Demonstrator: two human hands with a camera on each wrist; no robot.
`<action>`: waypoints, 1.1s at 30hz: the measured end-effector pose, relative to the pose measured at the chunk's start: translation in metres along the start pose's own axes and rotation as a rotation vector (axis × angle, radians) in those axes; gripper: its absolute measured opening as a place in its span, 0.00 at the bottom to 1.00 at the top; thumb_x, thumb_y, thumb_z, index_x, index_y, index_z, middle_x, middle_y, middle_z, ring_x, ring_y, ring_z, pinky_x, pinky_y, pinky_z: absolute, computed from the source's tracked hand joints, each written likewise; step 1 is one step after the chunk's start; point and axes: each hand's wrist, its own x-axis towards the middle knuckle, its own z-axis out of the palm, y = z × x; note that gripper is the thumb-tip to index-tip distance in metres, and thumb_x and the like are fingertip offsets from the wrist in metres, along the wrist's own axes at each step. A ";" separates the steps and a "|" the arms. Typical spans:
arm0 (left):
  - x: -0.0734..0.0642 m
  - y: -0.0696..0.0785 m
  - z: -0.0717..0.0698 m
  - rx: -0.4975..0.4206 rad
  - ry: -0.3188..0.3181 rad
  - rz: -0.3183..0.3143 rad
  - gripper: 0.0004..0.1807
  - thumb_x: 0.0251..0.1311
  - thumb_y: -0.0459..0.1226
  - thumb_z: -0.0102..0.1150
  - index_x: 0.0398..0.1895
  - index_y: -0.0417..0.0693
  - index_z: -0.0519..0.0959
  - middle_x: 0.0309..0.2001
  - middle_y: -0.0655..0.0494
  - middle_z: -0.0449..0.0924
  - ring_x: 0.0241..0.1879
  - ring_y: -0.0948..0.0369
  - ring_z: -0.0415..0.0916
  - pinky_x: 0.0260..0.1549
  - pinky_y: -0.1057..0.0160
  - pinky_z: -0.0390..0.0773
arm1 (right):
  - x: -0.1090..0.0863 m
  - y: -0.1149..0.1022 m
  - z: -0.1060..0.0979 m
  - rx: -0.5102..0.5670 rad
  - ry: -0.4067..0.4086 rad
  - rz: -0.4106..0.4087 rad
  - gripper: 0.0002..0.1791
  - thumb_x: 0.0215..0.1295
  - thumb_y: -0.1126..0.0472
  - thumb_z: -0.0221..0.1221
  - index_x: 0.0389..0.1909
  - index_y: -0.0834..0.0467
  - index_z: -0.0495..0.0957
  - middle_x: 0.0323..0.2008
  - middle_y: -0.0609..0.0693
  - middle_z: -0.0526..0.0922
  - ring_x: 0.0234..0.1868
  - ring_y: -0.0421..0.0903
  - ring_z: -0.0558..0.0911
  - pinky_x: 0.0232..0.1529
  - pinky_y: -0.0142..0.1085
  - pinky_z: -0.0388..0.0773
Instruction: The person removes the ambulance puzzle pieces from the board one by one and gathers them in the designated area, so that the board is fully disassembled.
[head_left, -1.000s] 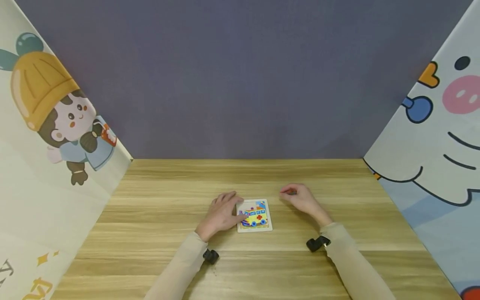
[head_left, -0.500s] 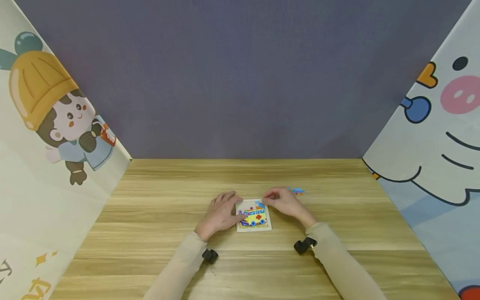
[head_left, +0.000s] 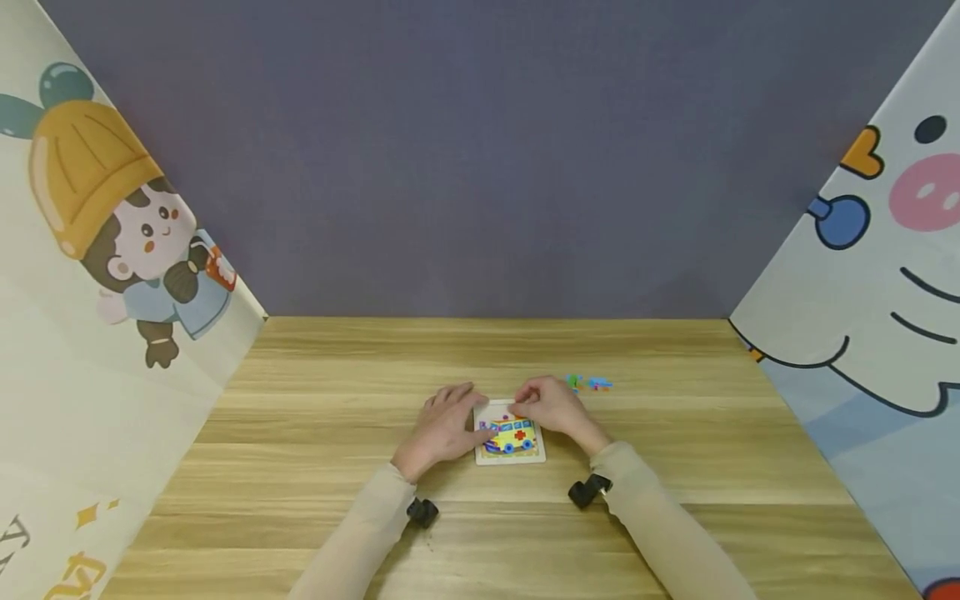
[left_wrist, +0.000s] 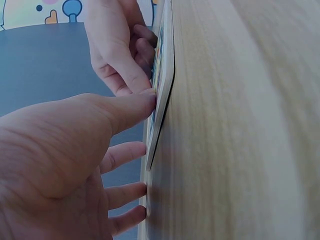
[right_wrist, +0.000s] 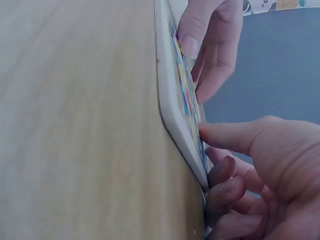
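A square jigsaw puzzle board [head_left: 512, 460] with a pale frame lies flat on the table, showing a yellow ambulance with a red cross. My left hand [head_left: 444, 429] rests at its left side, thumb pressing on the picture, the other fingers extended by the far left corner and the table. Over the upper right of the board, my right hand [head_left: 553, 407] has thumb and forefinger together, pinching a small puzzle piece that the fingers almost wholly hide. In the right wrist view the right thumb [right_wrist: 227, 136] touches the board's face and the other fingers curl by its edge.
Small loose puzzle pieces [head_left: 598, 383], blue and green, lie on the wooden table [head_left: 360, 367] beyond my right hand. A dark grey panel [head_left: 487, 167] rises at the back. Cartoon-printed panels stand at both sides.
My right hand has moved left from the loose pieces to the board's upper right, then a little further inward, uncovering those pieces. The left hand and board have stayed put.
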 end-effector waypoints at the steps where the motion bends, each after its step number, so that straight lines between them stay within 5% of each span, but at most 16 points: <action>1: 0.000 0.000 0.000 0.002 -0.004 -0.002 0.33 0.68 0.55 0.68 0.71 0.53 0.77 0.82 0.41 0.62 0.80 0.41 0.58 0.78 0.32 0.57 | 0.000 -0.001 0.001 -0.011 0.006 0.009 0.08 0.68 0.51 0.70 0.39 0.52 0.87 0.26 0.47 0.82 0.24 0.43 0.75 0.27 0.34 0.72; 16: 0.000 0.001 0.000 -0.005 0.008 -0.003 0.32 0.69 0.54 0.68 0.71 0.51 0.77 0.81 0.41 0.63 0.80 0.40 0.59 0.78 0.31 0.58 | 0.002 -0.002 0.000 -0.010 0.001 -0.004 0.06 0.66 0.54 0.65 0.40 0.49 0.88 0.25 0.46 0.81 0.23 0.43 0.73 0.27 0.35 0.70; 28: 0.000 0.002 0.001 -0.004 0.004 -0.007 0.32 0.68 0.55 0.68 0.71 0.52 0.77 0.81 0.41 0.63 0.80 0.40 0.59 0.78 0.31 0.57 | 0.002 0.016 -0.018 0.089 -0.260 -0.135 0.23 0.66 0.54 0.73 0.59 0.58 0.84 0.28 0.46 0.78 0.27 0.41 0.71 0.29 0.31 0.69; 33: 0.000 0.003 0.000 -0.013 0.001 -0.011 0.32 0.68 0.54 0.68 0.71 0.52 0.77 0.81 0.40 0.62 0.80 0.39 0.58 0.78 0.31 0.56 | 0.002 0.017 -0.022 0.103 -0.296 -0.156 0.25 0.66 0.58 0.74 0.63 0.59 0.83 0.30 0.47 0.78 0.28 0.41 0.70 0.29 0.31 0.69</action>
